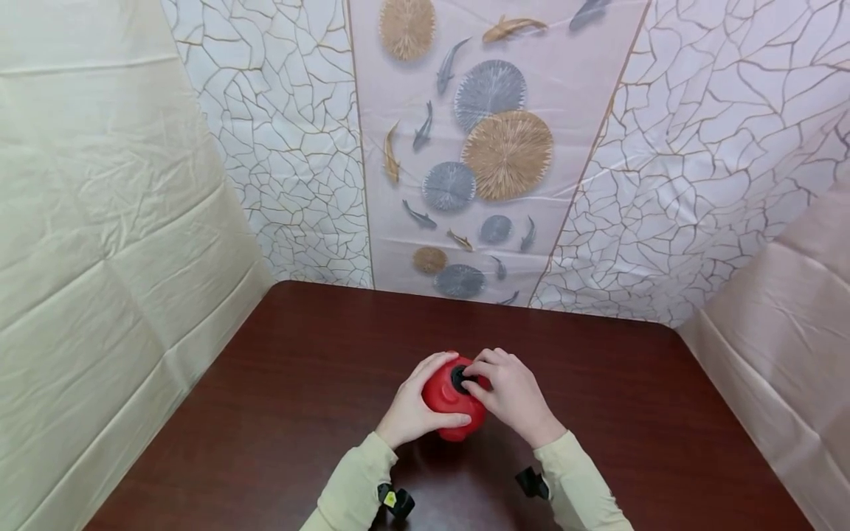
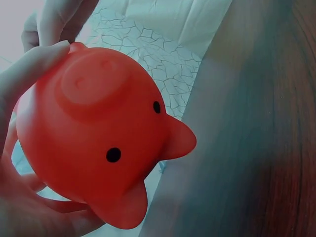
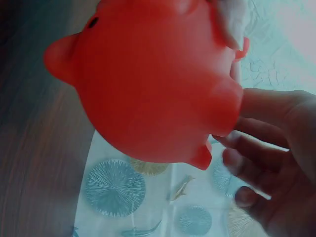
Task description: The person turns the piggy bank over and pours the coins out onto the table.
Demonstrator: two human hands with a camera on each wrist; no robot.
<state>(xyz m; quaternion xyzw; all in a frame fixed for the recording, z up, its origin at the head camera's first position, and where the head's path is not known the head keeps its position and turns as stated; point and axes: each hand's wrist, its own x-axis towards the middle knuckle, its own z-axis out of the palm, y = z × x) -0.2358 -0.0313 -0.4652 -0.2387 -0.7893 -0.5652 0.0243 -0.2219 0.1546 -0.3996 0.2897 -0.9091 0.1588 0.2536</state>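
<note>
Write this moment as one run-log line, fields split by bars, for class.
left hand: holds red piggy bank | right hand: pinches black plug | pose: upside down, ears toward table

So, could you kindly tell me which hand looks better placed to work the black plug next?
Probably the right hand: its fingertips are at the black plug, while the left hand grips the red piggy bank round its body and would likely have to loosen that hold first.

Passable — tabletop [image 1: 312, 398] outside left grip [image 1: 413, 410] and right grip [image 1: 513, 389] | Blocking — red piggy bank [image 1: 440, 392] between, curtain [image 1: 292, 147] behind
</note>
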